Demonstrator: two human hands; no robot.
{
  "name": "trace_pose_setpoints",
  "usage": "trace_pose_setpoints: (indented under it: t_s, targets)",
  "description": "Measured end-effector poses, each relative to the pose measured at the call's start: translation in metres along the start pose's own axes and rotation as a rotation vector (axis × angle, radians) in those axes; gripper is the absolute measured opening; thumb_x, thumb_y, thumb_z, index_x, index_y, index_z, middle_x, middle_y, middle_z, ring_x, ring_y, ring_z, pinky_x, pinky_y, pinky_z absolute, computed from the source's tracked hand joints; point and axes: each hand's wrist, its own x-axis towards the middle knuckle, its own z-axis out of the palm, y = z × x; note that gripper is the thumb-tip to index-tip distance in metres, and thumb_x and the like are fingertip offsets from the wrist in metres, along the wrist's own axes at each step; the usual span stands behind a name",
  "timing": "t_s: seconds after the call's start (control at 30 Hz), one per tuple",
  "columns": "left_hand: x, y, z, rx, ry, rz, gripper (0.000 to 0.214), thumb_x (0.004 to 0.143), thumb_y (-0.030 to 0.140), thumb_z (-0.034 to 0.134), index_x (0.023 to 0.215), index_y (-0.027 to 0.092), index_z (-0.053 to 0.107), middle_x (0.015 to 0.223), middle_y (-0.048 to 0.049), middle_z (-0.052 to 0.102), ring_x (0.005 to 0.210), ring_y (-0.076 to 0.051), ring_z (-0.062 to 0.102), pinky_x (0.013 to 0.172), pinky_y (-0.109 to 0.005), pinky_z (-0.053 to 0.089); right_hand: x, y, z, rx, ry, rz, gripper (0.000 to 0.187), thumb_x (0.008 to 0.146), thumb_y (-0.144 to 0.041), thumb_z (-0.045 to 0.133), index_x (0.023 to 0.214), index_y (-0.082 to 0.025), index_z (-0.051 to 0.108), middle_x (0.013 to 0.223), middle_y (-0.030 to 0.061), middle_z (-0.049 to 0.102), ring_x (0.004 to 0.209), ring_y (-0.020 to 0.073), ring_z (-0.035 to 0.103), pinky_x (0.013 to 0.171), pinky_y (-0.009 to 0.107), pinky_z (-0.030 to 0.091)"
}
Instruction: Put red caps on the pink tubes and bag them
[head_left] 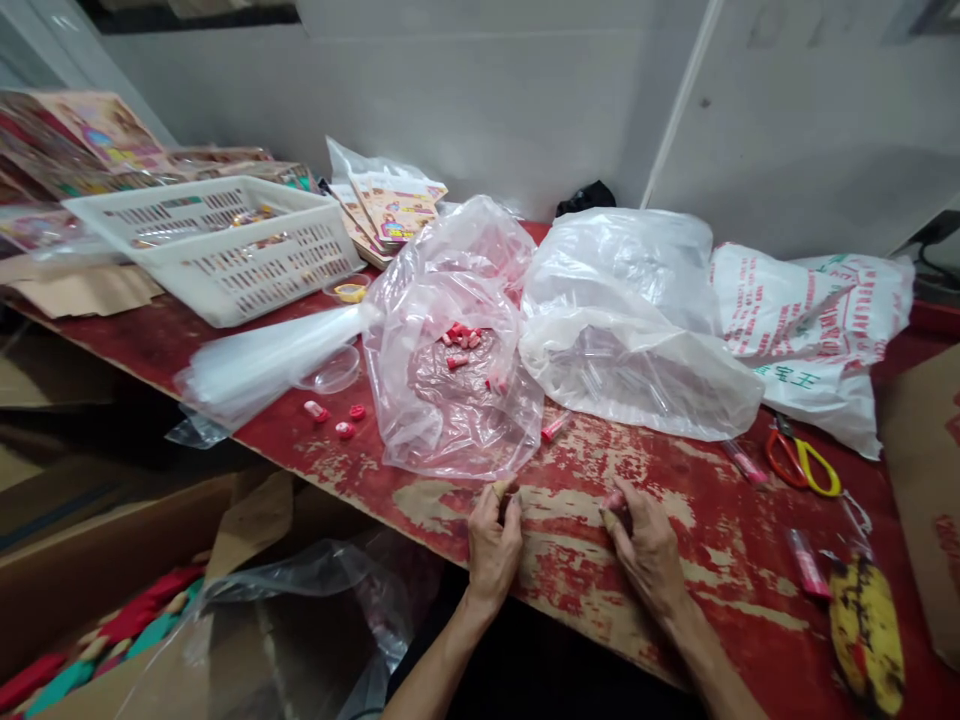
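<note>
My left hand (495, 540) rests at the table's front edge with its fingers curled and thumb close to the index finger. Whatever it may hold is hidden. Just beyond it lies an open clear plastic bag (450, 430) with several small red caps (463, 335) inside. My right hand (646, 545) is also curled above the worn red table (570, 560), thumb against fingers; I cannot make out anything in it. Farther back, an open bag of clear tubes (637, 340) lies on its side. A red-capped tube (555, 427) sits between the two bags.
To the left are loose red caps (345, 430), a clear round lid (328, 370), plastic sleeves (262, 365) and a white basket (277, 265). On the right lie scissors (802, 462), red-ended tubes (807, 565), a spotted banana (866, 630) and a printed sack (810, 330).
</note>
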Motion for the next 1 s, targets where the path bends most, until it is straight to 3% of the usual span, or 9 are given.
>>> trace_pose_setpoints:
  t_s: [0.1, 0.23, 0.33, 0.5, 0.6, 0.8, 1.0]
  targets:
    - [0.019, 0.004, -0.006, 0.016, 0.066, 0.019, 0.023, 0.078, 0.025, 0.056, 0.098, 0.022, 0.066, 0.096, -0.0059, 0.067, 0.09, -0.021, 0.061, 0.081, -0.031, 0.045, 0.012, 0.004, -0.009, -0.061, -0.044, 0.145, 0.049, 0.091, -0.039, 0.043, 0.136, -0.022, 0.041, 0.087, 0.0043, 0.067, 0.068, 0.0196, 0.062, 0.066, 0.032, 0.049]
    - [0.074, 0.008, -0.02, 0.273, 0.196, 0.112, 0.023, 0.082, 0.027, 0.049, 0.096, 0.018, 0.065, 0.093, -0.0077, 0.067, 0.086, -0.021, 0.061, 0.08, -0.032, 0.045, 0.035, 0.014, -0.019, -0.32, -0.279, 0.276, 0.049, 0.093, -0.037, 0.037, 0.137, -0.017, 0.041, 0.083, 0.0059, 0.07, 0.069, 0.0227, 0.066, 0.06, 0.031, 0.045]
    - [0.125, 0.001, -0.026, 0.526, 0.126, 0.166, 0.024, 0.081, 0.025, 0.044, 0.091, 0.017, 0.064, 0.09, -0.0082, 0.066, 0.08, -0.021, 0.061, 0.078, -0.032, 0.046, 0.048, 0.021, -0.022, -0.475, -0.415, 0.27, 0.044, 0.093, -0.033, 0.038, 0.133, -0.018, 0.046, 0.091, 0.0084, 0.071, 0.078, 0.0239, 0.068, 0.061, 0.029, 0.044]
    - [0.182, -0.019, -0.016, 0.637, 0.067, 0.197, 0.023, 0.077, 0.02, 0.043, 0.086, 0.016, 0.064, 0.088, -0.0109, 0.066, 0.085, -0.025, 0.06, 0.082, -0.037, 0.044, 0.078, 0.023, -0.016, -0.585, -0.283, 0.214, 0.031, 0.092, -0.028, 0.041, 0.118, -0.021, 0.057, 0.105, 0.0096, 0.066, 0.08, 0.0205, 0.065, 0.06, 0.027, 0.043]
    - [0.196, -0.027, -0.006, 0.702, 0.044, 0.215, 0.023, 0.074, 0.015, 0.043, 0.085, 0.016, 0.063, 0.088, -0.012, 0.066, 0.088, -0.027, 0.059, 0.084, -0.038, 0.043, 0.114, 0.022, -0.003, -0.529, -0.229, 0.18, 0.028, 0.094, -0.027, 0.039, 0.11, -0.022, 0.061, 0.106, 0.0077, 0.065, 0.088, 0.0203, 0.063, 0.066, 0.028, 0.044]
    - [0.207, -0.034, 0.005, 0.775, 0.006, 0.26, 0.019, 0.077, 0.016, 0.045, 0.087, 0.015, 0.062, 0.089, -0.015, 0.065, 0.091, -0.029, 0.057, 0.087, -0.04, 0.04, 0.188, 0.018, 0.042, -0.511, -0.316, 0.137, 0.024, 0.094, -0.023, 0.04, 0.105, -0.019, 0.061, 0.108, 0.0109, 0.062, 0.099, 0.0237, 0.059, 0.071, 0.03, 0.044]
    - [0.213, -0.031, 0.01, 0.718, -0.019, 0.291, 0.014, 0.079, 0.022, 0.05, 0.086, 0.017, 0.062, 0.09, -0.0123, 0.065, 0.093, -0.026, 0.057, 0.084, -0.036, 0.041, 0.204, 0.019, 0.064, -0.494, -0.385, 0.117, 0.025, 0.089, -0.014, 0.043, 0.105, -0.014, 0.061, 0.105, 0.0164, 0.062, 0.088, 0.025, 0.063, 0.069, 0.032, 0.044]
